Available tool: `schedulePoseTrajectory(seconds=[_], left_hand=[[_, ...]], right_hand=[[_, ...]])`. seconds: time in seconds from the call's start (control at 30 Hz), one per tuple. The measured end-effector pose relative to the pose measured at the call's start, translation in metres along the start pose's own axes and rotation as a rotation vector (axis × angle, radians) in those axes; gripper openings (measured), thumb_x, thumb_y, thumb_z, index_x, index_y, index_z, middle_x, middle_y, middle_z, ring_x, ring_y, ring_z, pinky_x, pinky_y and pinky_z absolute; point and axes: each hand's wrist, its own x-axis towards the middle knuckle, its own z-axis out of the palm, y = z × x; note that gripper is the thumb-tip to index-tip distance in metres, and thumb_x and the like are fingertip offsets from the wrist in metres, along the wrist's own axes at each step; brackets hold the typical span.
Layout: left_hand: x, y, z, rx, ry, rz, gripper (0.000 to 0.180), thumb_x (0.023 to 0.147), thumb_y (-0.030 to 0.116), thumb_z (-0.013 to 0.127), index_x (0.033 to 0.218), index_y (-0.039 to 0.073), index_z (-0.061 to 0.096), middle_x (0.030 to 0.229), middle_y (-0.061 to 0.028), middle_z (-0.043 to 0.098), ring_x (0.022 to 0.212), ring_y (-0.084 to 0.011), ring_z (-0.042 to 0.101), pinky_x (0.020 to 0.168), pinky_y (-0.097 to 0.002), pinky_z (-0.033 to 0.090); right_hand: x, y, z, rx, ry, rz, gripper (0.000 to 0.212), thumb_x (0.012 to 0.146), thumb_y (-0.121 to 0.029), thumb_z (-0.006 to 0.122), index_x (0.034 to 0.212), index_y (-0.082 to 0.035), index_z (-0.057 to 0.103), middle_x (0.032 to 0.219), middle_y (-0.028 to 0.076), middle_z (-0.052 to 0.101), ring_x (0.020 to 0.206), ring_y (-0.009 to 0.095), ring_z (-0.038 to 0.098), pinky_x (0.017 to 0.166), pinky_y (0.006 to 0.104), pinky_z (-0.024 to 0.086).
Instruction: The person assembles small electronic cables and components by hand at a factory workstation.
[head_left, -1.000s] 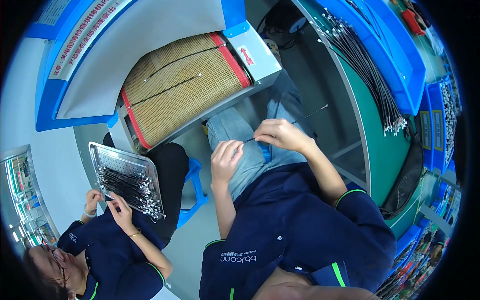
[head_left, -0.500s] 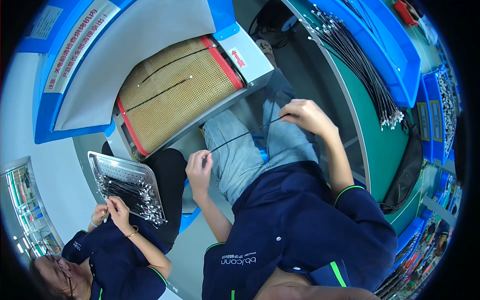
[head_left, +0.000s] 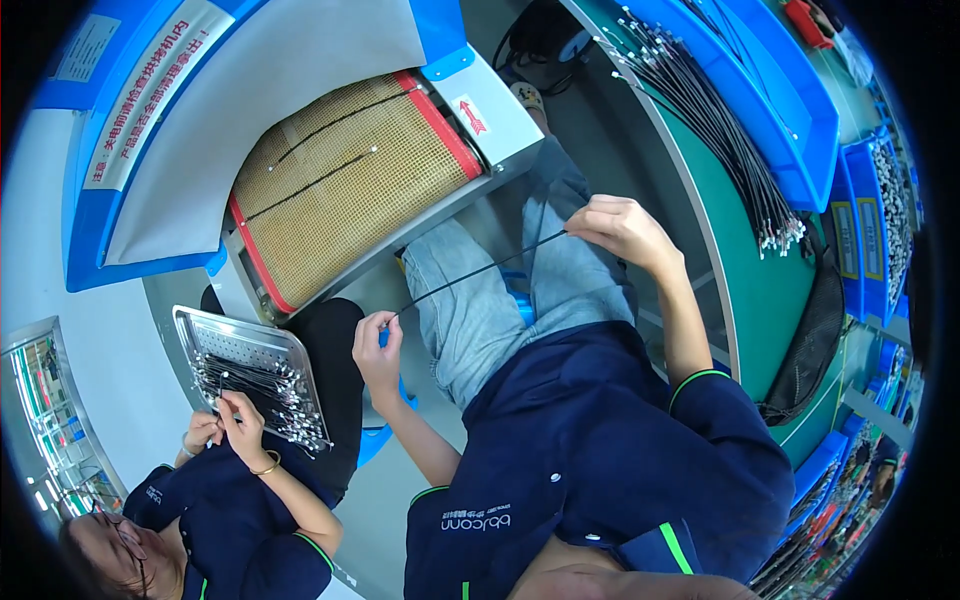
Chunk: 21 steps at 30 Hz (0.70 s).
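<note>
A thin black cable is stretched between my two hands above my lap. My left hand pinches its lower left end, and my right hand pinches the upper right end. Both cable tips are hidden by my fingers. Ahead to the left, two similar black cables with pale ends lie apart on the tan mesh belt of a machine. To the right, a bundle of black cables with white ends lies on a green tabletop.
At left a seated co-worker's hands work over a perforated metal tray of black cables. The machine's blue and white hood rises over the belt. Blue bins and a black mesh pouch sit on the right.
My left hand has moved outward to the left and slightly down, so a longer stretch of cable spans my hands. The right hand has shifted slightly right.
</note>
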Motion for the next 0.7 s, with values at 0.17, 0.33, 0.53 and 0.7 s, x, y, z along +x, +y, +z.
schedulePoseTrajectory(seconds=[0.17,0.33,0.53,0.7], left_hand=[[-0.004,-0.003,-0.002,-0.017,0.008,-0.011,0.014,0.075,-0.005,0.067,0.086,0.000,0.060,0.082,-0.0096,0.062,0.071,-0.0209,0.059,0.064,-0.0295,0.050],[-0.003,-0.002,-0.011,-0.001,0.025,0.014,0.011,0.077,-0.005,0.065,0.086,-0.001,0.061,0.081,-0.0073,0.061,0.069,-0.0154,0.056,0.063,-0.0266,0.048],[-0.007,-0.005,-0.011,0.009,0.033,0.012,0.012,0.076,-0.005,0.066,0.086,0.000,0.060,0.081,-0.0083,0.062,0.069,-0.0182,0.058,0.063,-0.0281,0.049],[-0.005,-0.008,-0.007,0.006,0.027,0.006,0.013,0.075,-0.005,0.067,0.086,0.000,0.060,0.081,-0.0090,0.062,0.070,-0.0202,0.059,0.064,-0.0292,0.050]], right_hand=[[-0.003,0.001,0.005,0.127,0.010,0.020,0.008,0.076,-0.006,0.070,0.082,-0.003,0.064,0.077,0.008,0.064,0.071,0.023,0.061,0.063,0.0322,0.050],[-0.003,-0.002,0.009,0.164,-0.028,0.064,0.009,0.076,-0.007,0.071,0.081,-0.003,0.065,0.076,0.008,0.064,0.070,0.023,0.061,0.062,0.0318,0.049],[-0.005,0.000,0.013,0.209,-0.024,0.079,0.009,0.077,-0.008,0.071,0.081,-0.003,0.065,0.076,0.007,0.064,0.070,0.022,0.061,0.063,0.0318,0.049],[-0.005,0.001,0.013,0.245,-0.032,0.088,0.008,0.077,-0.008,0.071,0.080,-0.003,0.064,0.076,0.007,0.064,0.070,0.023,0.061,0.063,0.0314,0.049]])
